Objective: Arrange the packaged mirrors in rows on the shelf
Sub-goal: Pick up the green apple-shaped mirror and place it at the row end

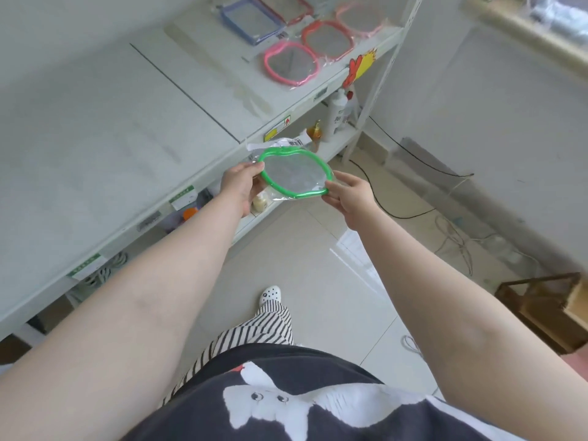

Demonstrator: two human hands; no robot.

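Green-framed mirror in clear plastic wrap with a barcode label at its far end; held roughly flat in the air, just off the front edge of the white shelf. Five more wrapped mirrors lie flat at the shelf's far right end: blue-framed mirror, red, orange-red, two pink.

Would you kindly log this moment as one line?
held: green-framed packaged mirror | left hand: grips | right hand: grips | white shelf: five mirrors placed
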